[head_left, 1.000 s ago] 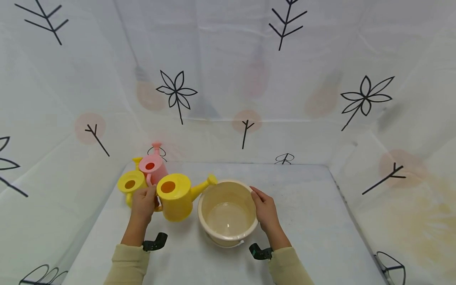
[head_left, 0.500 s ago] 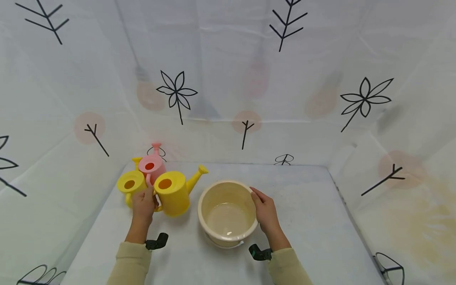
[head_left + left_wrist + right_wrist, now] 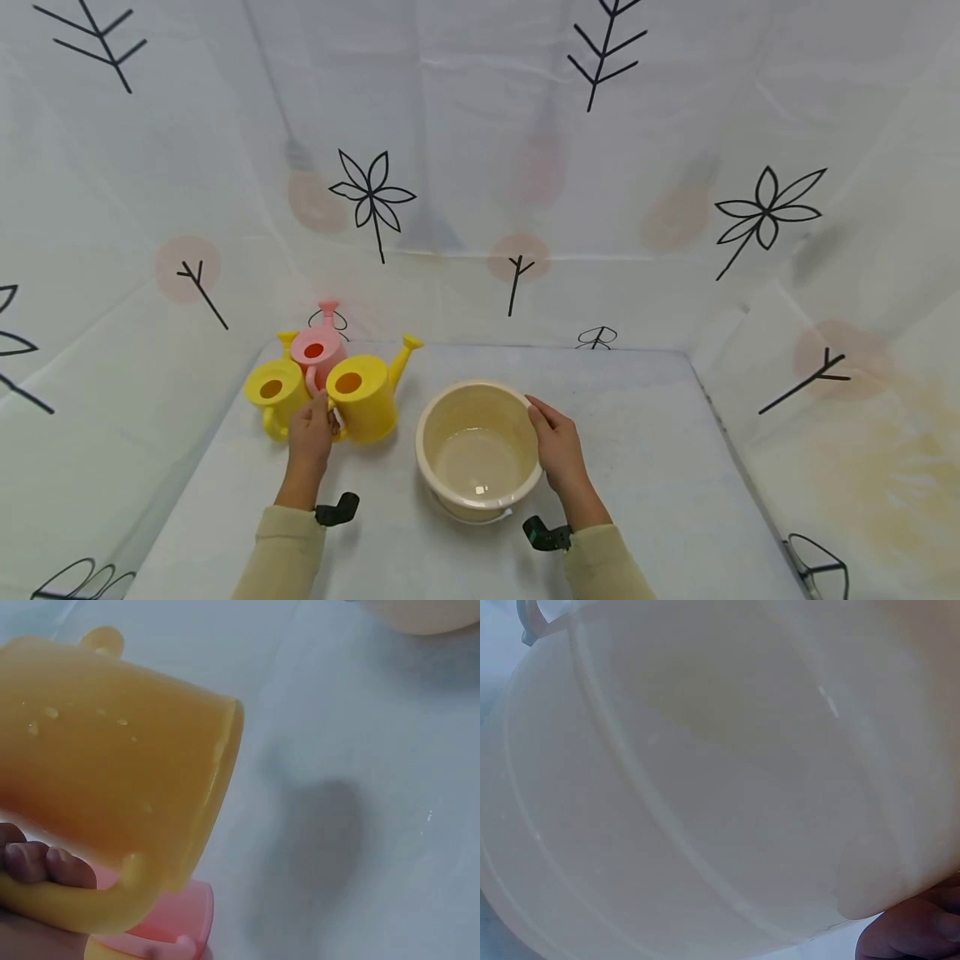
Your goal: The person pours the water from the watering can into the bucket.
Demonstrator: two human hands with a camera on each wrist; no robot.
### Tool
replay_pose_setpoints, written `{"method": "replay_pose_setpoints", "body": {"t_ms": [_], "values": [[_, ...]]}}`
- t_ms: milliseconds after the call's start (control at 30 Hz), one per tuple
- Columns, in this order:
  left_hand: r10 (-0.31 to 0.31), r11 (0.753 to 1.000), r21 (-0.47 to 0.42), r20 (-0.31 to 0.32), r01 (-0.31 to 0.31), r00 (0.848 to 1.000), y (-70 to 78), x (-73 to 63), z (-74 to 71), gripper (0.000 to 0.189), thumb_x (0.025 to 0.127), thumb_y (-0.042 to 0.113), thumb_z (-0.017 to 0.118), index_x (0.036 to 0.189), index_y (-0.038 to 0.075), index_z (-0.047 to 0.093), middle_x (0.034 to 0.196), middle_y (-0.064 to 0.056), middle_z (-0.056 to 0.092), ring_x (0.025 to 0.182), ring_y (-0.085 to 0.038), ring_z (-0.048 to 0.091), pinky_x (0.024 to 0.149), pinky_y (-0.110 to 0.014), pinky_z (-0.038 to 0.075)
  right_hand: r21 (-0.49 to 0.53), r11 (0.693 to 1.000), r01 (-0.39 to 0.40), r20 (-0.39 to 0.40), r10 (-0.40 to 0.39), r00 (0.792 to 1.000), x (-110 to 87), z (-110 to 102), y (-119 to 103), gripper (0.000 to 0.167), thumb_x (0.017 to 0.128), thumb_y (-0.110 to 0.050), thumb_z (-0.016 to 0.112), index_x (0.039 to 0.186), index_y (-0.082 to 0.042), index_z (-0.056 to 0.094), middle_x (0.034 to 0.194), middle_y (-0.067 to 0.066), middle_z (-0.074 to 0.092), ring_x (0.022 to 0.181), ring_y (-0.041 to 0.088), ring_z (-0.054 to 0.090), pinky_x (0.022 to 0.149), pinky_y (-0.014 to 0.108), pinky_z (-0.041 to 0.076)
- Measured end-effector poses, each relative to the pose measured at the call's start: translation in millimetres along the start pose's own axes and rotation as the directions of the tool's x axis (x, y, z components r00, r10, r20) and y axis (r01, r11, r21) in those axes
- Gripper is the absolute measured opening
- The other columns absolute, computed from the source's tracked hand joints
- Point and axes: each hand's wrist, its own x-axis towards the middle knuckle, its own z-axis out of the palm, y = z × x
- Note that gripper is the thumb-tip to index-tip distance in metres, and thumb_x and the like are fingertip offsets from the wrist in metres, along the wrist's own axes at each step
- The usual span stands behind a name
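My left hand [image 3: 311, 429] grips the handle of a yellow watering can [image 3: 365, 414], whose spout points up and to the right. In the left wrist view, the fingers curl round that handle and droplets cling to the can [image 3: 112, 750]; its shadow on the table lies apart from it. My right hand [image 3: 557, 440] holds the right rim of a cream bucket [image 3: 477, 507], with the thumb at the edge. Light glints at the bucket's bottom. The right wrist view is filled by the ribbed bucket wall [image 3: 705, 780], a fingertip low at the right.
Left of the held can stand a second yellow watering can [image 3: 272, 390] and a pink watering can [image 3: 317, 357], close together. The white table [image 3: 637, 467] extends to the right of the bucket. Patterned white cloth [image 3: 465, 125] hangs behind and at both sides.
The yellow watering can has moved left and back, away from the bucket, and its spout has swung from pointing at the bucket to pointing upward. My right hand and the bucket stay put.
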Motion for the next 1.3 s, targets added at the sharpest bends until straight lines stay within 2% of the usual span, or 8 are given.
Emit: {"method": "replay_pose_setpoints", "body": {"t_ms": [233, 467, 600, 900, 1133, 1300], "values": [[-0.003, 0.998, 0.058, 0.015, 0.002, 1.0, -8.3, 5.3, 4.9, 0.068, 0.092, 0.068, 0.033, 0.086, 0.003, 0.052, 0.078, -0.003, 0.048, 0.076, -0.02, 0.049, 0.069, -0.026, 0.047, 0.007, 1.0, 0.0, -0.007, 0.0, 1.0, 1.0, 1, 2, 0.04, 0.099, -0.037, 0.05, 0.134, -0.019, 0.059, 0.135, 0.01, 0.059, 0.113, 0.028, 0.063, 0.088, 0.043, 0.054], [0.002, 0.996, 0.085, 0.025, -0.004, 1.0, -19.2, 11.8, 9.4, 0.056, 0.1, 0.055, 0.029, 0.088, 0.005, 0.05, 0.08, -0.003, 0.046, 0.076, -0.02, 0.047, 0.067, -0.025, 0.044, -0.003, 1.0, -0.005, -0.013, 0.005, 1.0, 0.5, 1, 2, 0.039, 0.099, -0.039, 0.05, 0.133, -0.022, 0.059, 0.136, 0.009, 0.058, 0.115, 0.028, 0.062, 0.089, 0.043, 0.054], [0.007, 0.992, 0.127, 0.023, -0.01, 1.0, -22.2, 15.8, 11.8, 0.056, 0.101, 0.053, 0.026, 0.088, 0.004, 0.05, 0.081, -0.005, 0.045, 0.078, -0.021, 0.046, 0.066, -0.025, 0.042, -0.001, 1.0, -0.011, -0.011, 0.011, 1.0, -0.2, 0, 2, 0.039, 0.099, -0.039, 0.05, 0.133, -0.022, 0.059, 0.135, 0.01, 0.059, 0.115, 0.028, 0.063, 0.089, 0.043, 0.054], [-0.049, 0.989, 0.145, 0.073, 0.038, 0.996, -25.9, 26.2, 21.2, 0.058, 0.1, 0.056, 0.022, 0.106, 0.005, 0.05, 0.097, -0.008, 0.047, 0.094, -0.022, 0.047, 0.078, -0.021, 0.043, 0.01, 1.0, -0.014, 0.001, 0.014, 1.0, -0.3, -2, 2, 0.041, 0.099, -0.04, 0.05, 0.134, -0.022, 0.058, 0.135, 0.011, 0.058, 0.114, 0.028, 0.063, 0.088, 0.043, 0.054], [-0.032, 0.982, 0.186, 0.084, 0.016, 0.996, -30.5, 29.1, 30.8, 0.056, 0.103, 0.05, 0.022, 0.108, 0.003, 0.05, 0.101, -0.012, 0.049, 0.096, -0.025, 0.048, 0.085, -0.029, 0.043, 0.02, 1.0, -0.006, 0.004, 0.006, 1.0, -1.3, -3, 3, 0.042, 0.099, -0.04, 0.05, 0.135, -0.02, 0.057, 0.135, 0.011, 0.059, 0.113, 0.029, 0.064, 0.087, 0.043, 0.055], [-0.071, 0.978, 0.203, 0.1, 0.05, 0.992, -31.3, 30.8, 36.1, 0.057, 0.102, 0.053, 0.02, 0.109, 0.005, 0.049, 0.103, -0.011, 0.049, 0.098, -0.025, 0.047, 0.088, -0.033, 0.043, 0.017, 1.0, -0.008, -0.004, 0.008, 1.0, -0.9, -2, 3, 0.041, 0.099, -0.039, 0.051, 0.134, -0.02, 0.058, 0.134, 0.011, 0.059, 0.111, 0.028, 0.065, 0.086, 0.043, 0.055]]}}
